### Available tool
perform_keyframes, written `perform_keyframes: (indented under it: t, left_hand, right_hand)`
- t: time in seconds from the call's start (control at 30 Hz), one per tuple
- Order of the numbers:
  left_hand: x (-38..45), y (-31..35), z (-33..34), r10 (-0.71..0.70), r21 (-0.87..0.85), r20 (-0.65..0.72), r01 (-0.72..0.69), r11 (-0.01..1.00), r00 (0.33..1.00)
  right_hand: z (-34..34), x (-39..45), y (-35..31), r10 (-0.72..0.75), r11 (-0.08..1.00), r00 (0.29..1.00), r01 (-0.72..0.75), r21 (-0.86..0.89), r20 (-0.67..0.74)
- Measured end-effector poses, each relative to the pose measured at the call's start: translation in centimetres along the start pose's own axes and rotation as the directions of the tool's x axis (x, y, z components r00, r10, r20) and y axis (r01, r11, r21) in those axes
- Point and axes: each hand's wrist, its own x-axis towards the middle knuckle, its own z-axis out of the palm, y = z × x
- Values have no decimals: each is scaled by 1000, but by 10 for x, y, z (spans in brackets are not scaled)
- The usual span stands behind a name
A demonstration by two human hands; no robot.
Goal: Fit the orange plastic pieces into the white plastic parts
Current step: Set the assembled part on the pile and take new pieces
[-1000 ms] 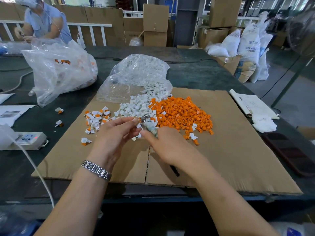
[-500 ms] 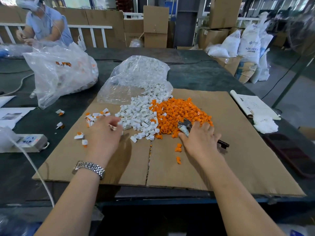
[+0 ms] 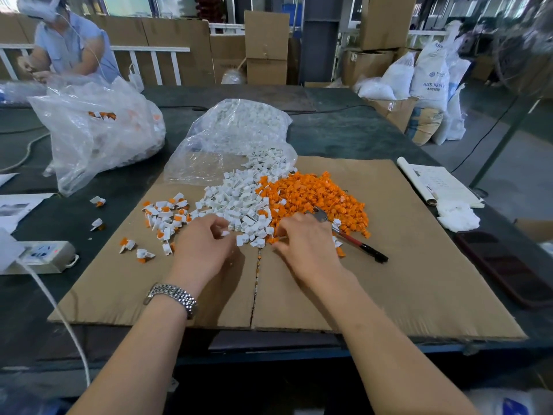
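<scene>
1. A dark work table (image 3: 344, 136) fills the view, and a large sheet of cardboard (image 3: 419, 265) lies flat on it under the work.
2. At the far left a bulging clear plastic bag (image 3: 98, 130) stands on the table. A second clear bag (image 3: 233, 136) lies open at the cardboard's far edge, spilling white parts.
3. A person in a blue shirt (image 3: 71, 46) works behind the left bag.
4. The orange plastic pieces (image 3: 314, 196) form a heap on the cardboard right of centre, touching the heap of white plastic parts (image 3: 239, 202) on their left.
5. A smaller scatter of assembled white-and-orange parts (image 3: 164, 214) lies left of the white heap.
6. A rolled paper pad (image 3: 437, 184) and a white cloth (image 3: 457, 217) rest at the right edge, a power strip (image 3: 42, 256) at the left.
7. Pliers (image 3: 350, 238) with red-black handles lie at the near edge of the orange heap, partly hidden by the right hand.
8. The left hand (image 3: 203, 244), with a metal watch (image 3: 173, 296) on its wrist, curls its fingers and pinches a small white part at the heap's near edge.
9. The right hand (image 3: 308, 244) reaches to the seam between the heaps, its fingertips closing on a small piece; which kind I cannot tell.
</scene>
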Motion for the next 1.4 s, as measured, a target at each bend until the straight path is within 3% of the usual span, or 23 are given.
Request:
perform_keyframes:
  t: [0.1, 0.2, 0.33, 0.4, 0.5, 0.57, 0.67, 0.77, 0.87, 1.03, 1.23, 1.4]
  left_hand:
    - [-3, 3, -6, -96, -288, 46, 105, 952, 994]
    - [-6, 5, -13, -174, -546, 158, 233, 805, 972]
    - [-5, 3, -19, -207, -694, 339, 392, 604, 918]
    - [-6, 2, -17, -188, -755, 408, 446, 481, 894]
    - [-7, 3, -14, -143, -817, 513, 532, 224, 847]
    - [-8, 2, -12, -81, -806, 573, 578, 127, 816]
    - [-10, 1, -13, -29, -783, 620, 621, 36, 784]
    - [-11, 4, -13, -32, -789, 611, 612, 54, 791]
    - [-14, 8, -10, -81, -820, 533, 538, 194, 842]
    - [-19, 12, -6, -40, -866, 484, 485, 123, 874]
    - [-22, 12, -9, 30, -882, 463, 456, 123, 886]
    - [-23, 12, -11, 52, -875, 460, 442, 198, 887]
  right_hand:
    - [8, 5, -6, -1, 1000, 1000, 1, 9, 14]
    - [9, 4, -8, -13, 999, 1000, 13, 49, -6]
    - [0, -1, -5, 42, 954, 994, -8, 301, -106]
    - [-7, -1, -2, 84, 884, 993, -34, 466, -87]
    - [-15, -1, -4, 111, 668, 993, -46, 743, -38]
    - [-18, -2, -7, 85, 545, 996, -21, 838, -30]
    - [-22, -5, -9, 58, 466, 998, 8, 885, -39]
    - [-26, -7, -10, 64, 446, 996, 25, 894, -60]
    - [-31, -8, -15, 79, 459, 993, 47, 887, -93]
    - [-35, -13, -25, 31, 587, 991, 90, 805, -134]
    - [-43, -17, -29, -99, 719, 971, 220, 659, -215]
    - [-45, -18, -30, -118, 748, 964, 244, 617, -238]
